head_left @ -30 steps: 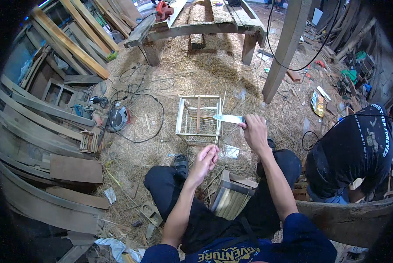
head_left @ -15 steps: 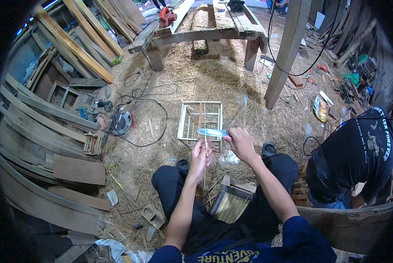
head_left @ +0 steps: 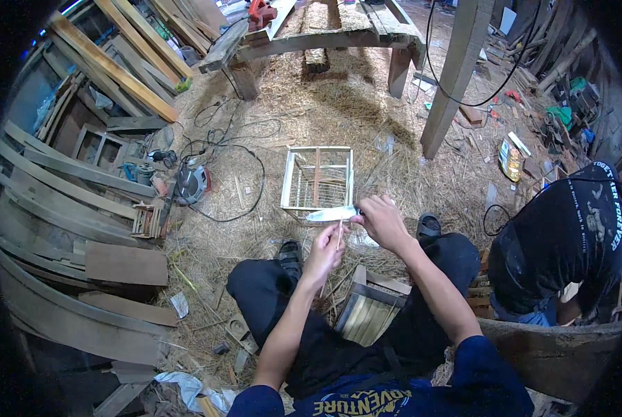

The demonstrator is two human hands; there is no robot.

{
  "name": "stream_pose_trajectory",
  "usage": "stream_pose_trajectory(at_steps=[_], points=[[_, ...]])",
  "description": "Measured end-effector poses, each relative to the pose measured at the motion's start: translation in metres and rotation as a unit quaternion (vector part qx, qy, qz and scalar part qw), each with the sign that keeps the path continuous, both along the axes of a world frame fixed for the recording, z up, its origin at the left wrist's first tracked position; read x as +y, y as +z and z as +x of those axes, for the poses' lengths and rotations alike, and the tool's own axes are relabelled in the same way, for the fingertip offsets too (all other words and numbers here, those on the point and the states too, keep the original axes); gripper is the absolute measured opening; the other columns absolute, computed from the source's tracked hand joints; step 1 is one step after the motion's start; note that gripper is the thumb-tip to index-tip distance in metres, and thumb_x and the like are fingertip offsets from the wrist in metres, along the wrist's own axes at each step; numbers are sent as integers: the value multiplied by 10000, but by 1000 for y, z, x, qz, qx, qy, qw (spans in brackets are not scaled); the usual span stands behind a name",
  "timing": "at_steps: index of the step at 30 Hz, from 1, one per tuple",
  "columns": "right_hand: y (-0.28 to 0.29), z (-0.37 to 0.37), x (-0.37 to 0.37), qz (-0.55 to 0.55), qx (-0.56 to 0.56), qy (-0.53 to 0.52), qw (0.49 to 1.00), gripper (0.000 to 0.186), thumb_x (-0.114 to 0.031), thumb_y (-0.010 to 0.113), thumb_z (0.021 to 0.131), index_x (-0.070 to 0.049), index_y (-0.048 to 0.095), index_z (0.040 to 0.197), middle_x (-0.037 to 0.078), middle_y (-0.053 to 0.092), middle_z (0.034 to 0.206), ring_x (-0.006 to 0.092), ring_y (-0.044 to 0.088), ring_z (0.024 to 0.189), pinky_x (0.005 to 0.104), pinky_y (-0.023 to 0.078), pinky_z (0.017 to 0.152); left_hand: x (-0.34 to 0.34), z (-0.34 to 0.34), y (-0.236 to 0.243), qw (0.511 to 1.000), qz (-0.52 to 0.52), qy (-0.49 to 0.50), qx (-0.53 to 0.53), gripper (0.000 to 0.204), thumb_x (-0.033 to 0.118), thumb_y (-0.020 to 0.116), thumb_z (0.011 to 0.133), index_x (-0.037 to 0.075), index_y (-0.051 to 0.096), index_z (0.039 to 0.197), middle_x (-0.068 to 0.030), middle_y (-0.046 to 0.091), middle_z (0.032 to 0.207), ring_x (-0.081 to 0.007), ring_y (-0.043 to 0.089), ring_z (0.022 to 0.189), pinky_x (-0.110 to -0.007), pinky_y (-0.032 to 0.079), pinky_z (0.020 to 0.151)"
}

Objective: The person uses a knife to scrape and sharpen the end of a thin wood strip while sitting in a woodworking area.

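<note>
Bamboo slats, bundled into a small panel (head_left: 370,316), lie between the seated person's knees at lower centre. Just above, the left hand (head_left: 325,251) pinches a thin stick (head_left: 339,235) upright, its grip closed on the lower part. The right hand (head_left: 382,221) is closed around the handle of a knife (head_left: 332,214), whose pale blade points toward the left of the frame and meets the stick's top. With the edge so close to the left fingers, a slip along the thin stick could nick them, or the stick might snap under too much pressure; that is my judgement. Beyond the hands a small slatted cage (head_left: 318,178) rests on the straw-strewn floor at centre. A circular saw (head_left: 191,184) with tangled cables lies further left, and a rough wooden surface (head_left: 311,38) crosses the top. Another person in black (head_left: 568,243) crouches at right.
</note>
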State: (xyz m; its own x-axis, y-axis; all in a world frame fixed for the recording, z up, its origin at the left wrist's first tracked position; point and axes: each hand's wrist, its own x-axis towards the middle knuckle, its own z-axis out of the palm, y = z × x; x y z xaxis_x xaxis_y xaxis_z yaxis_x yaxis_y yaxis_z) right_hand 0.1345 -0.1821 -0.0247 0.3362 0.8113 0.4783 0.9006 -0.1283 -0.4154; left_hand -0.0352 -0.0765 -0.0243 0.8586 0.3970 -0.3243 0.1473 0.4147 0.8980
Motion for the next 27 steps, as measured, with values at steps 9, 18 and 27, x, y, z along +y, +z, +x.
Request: stream_pose_trajectory(at_steps=[9,18,27], points=[[9,40,-21,-18,-80,-106,991,260,-331,693,852,-96,630,945,59,629,842,244,601,819,389,413,748,1,-28,3,1000,-12,1,23,246,322,495,1057,99,575,1127,106,305,643,6,241,454,-196,176,392],[0,1,-5,-45,-32,0,998,232,-326,687,870,-100,639,895,67,631,822,256,617,848,403,448,793,10,-30,-1,998,33,-25,42,253,328,478,1064,104,580,1123,110,282,639,7,235,470,-194,169,402],[-9,27,-32,-61,-52,-88,993,256,-331,697,855,-96,650,945,107,629,766,287,612,758,421,428,738,19,-38,16,998,26,-38,52,303,356,484,1059,87,579,1162,116,275,636,2,226,476,-193,176,427]])
